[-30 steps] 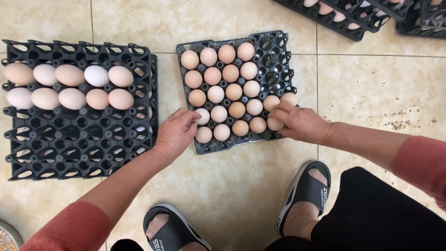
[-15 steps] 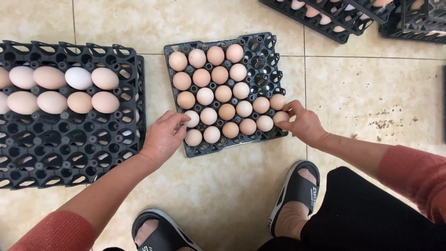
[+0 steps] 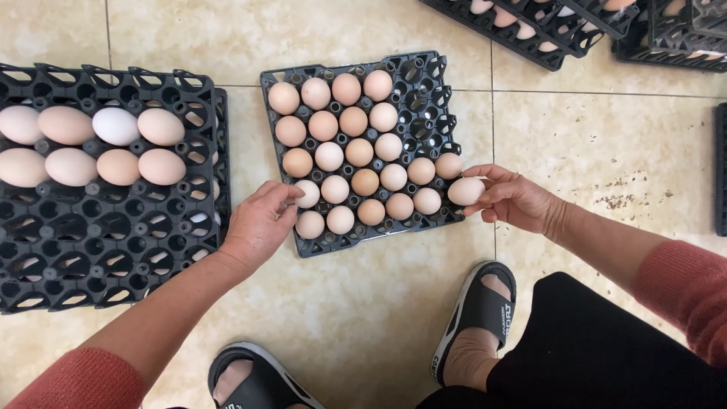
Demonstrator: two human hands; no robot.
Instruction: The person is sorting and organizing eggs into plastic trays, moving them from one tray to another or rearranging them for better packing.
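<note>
A black egg tray (image 3: 432, 91) lies on the tiled floor in front of me, holding several tan and pale eggs (image 3: 353, 121). My right hand (image 3: 515, 198) grips a pale egg (image 3: 465, 191) just off the tray's right edge. My left hand (image 3: 261, 223) rests at the tray's near left corner, fingertips touching an egg (image 3: 307, 193) in the left column. To the left lies a second black tray (image 3: 98, 250) with several larger eggs (image 3: 117, 125) in its top two rows.
More black trays with eggs (image 3: 545, 34) lie at the top right, and another tray's edge (image 3: 720, 170) shows at the far right. My sandalled feet (image 3: 477, 310) stand near the middle tray. Crumbs speckle the tile (image 3: 617, 201).
My right hand has lifted an egg out of the tray's right side and drawn it slightly right. My left hand stays at the near left corner. The view shifted.
</note>
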